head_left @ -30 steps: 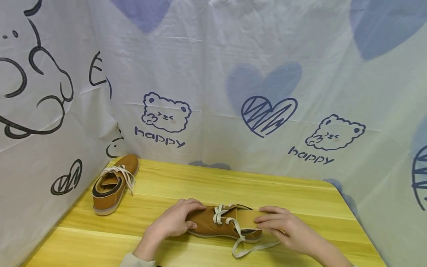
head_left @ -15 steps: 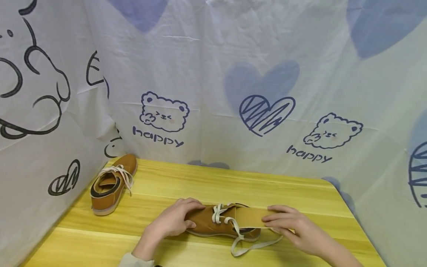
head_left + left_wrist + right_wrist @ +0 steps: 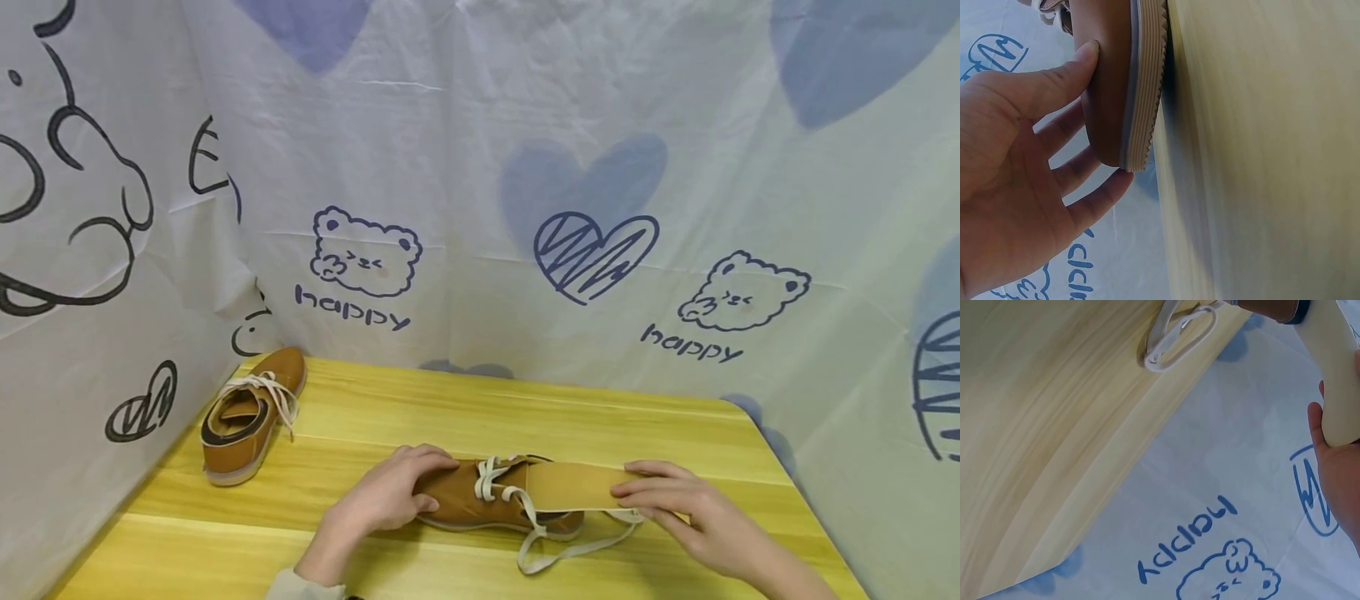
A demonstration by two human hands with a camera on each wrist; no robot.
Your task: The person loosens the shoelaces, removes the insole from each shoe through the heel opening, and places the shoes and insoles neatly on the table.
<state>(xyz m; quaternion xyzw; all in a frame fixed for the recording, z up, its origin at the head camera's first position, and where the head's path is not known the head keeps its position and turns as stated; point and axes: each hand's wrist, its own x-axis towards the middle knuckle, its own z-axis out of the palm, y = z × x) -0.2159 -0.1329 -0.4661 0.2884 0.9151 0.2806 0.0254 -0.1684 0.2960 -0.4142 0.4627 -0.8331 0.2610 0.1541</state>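
A brown lace-up shoe (image 3: 457, 496) lies sideways on the table, its toe to the left and its white laces (image 3: 540, 558) trailing loose at the front. My left hand (image 3: 386, 492) grips the toe, thumb on the near side and fingers over the far side; the left wrist view shows the thumb pressed on the leather above the ribbed sole (image 3: 1145, 87). A tan insole (image 3: 573, 486) sticks out of the shoe's opening at the heel end, its front part hidden inside. My right hand (image 3: 682, 508) pinches the insole's rear end between thumb and fingers.
A second brown shoe (image 3: 240, 425) with white laces stands at the table's back left, toe pointing away. The yellow wood-grain table (image 3: 420, 400) ends at a white printed curtain (image 3: 480, 167) behind and on the left. Its right edge slants toward the front.
My right hand has moved to the right, drawing more of the insole out of the shoe. My left hand stays on the toe. The view has shifted slightly.
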